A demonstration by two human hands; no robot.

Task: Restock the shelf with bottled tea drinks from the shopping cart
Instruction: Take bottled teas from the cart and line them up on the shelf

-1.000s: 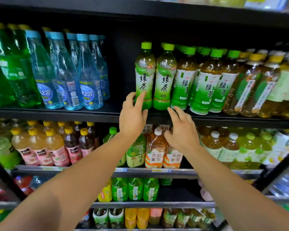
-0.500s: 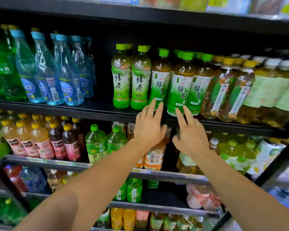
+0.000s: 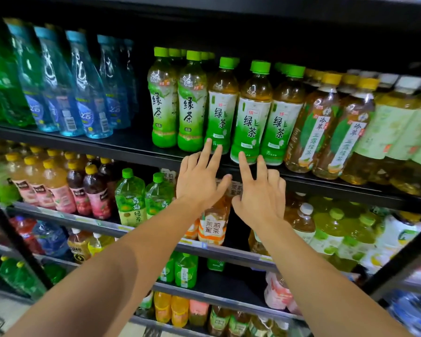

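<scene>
Both empty: left hand (image 3: 199,181) and right hand (image 3: 260,190) spread open, straight fingertips on the bases of two green tea bottles (image 3: 250,113) at the near edge of the shelf (image 3: 107,144). Could topple from an uneven or low push, knocking neighbours or dropping off the lip.

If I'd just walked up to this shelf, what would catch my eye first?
Probably the two bare hands in the middle: the left hand and right hand reach up with straight fingers to the bases of the green-capped green tea bottles on the upper shelf. Next, the blue water bottles stand out at upper left.
</scene>
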